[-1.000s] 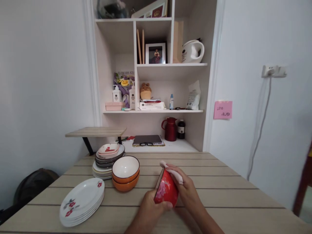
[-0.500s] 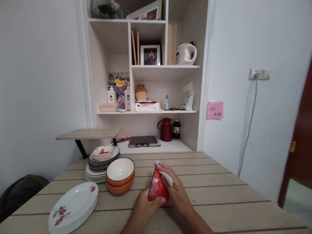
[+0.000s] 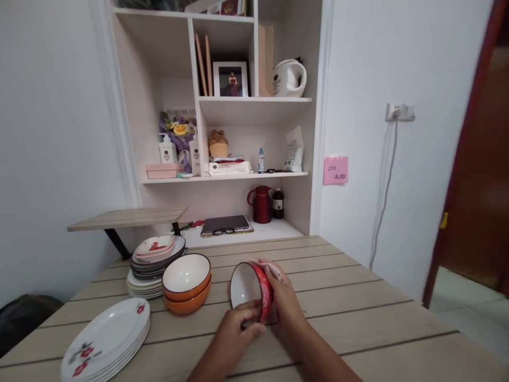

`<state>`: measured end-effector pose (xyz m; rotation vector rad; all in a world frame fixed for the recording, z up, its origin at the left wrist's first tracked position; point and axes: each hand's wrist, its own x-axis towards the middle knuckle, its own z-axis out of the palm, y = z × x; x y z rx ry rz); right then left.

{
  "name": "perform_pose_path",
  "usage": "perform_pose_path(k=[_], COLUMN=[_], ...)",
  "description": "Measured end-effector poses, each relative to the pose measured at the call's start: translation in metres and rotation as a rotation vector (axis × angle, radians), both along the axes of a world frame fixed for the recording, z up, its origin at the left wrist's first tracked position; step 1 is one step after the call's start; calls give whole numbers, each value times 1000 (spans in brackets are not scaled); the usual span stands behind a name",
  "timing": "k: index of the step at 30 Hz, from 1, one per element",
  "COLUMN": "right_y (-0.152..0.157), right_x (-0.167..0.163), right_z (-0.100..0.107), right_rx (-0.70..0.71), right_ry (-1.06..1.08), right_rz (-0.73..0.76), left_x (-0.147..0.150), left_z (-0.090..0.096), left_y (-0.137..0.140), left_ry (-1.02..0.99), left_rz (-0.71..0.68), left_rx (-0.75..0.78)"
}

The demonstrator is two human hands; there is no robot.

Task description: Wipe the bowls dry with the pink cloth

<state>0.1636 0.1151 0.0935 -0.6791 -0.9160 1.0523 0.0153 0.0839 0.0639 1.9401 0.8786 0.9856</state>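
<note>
Red flowered round bowl with a white inside (image 3: 245,286) sits tilted in my left hand (image 3: 233,330), the grip closed on its rim, over the pale slatted wooden table (image 3: 358,318) before the white shelves (image 3: 254,100). My right hand (image 3: 285,292) grips a pale pink cloth (image 3: 277,271) against its outside. Planks stretch widely to the table's right edge; leftward room is narrower, toward two stacked orange round bowls (image 3: 187,303).
</note>
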Motion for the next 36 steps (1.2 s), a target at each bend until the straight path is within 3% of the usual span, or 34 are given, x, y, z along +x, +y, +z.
perform_pose_path(k=[5, 9, 14, 21, 24, 29, 36], right_y=[5, 8, 8, 8, 7, 4, 4], right_x=[2, 2, 1, 3, 3, 4, 4], right_z=[-10, -16, -18, -18, -18, -14, -12], right_rx=[-87, -123, -138, -154, -164, -118, -118], right_ry=[62, 98, 128, 143, 154, 105, 108], right_rz=[-38, -40, -20, 6, 20, 39, 42], left_x=[-3, -2, 0, 1, 2, 0, -3], left_z=[3, -6, -18, -17, -10, 2, -4], left_y=[-5, 0, 2, -2, -3, -7, 1], left_ry=[230, 431, 461, 475, 509, 436, 389], left_rz=[109, 211, 279, 286, 346, 299, 391], left_rx=[252, 347, 432, 311, 324, 261, 207])
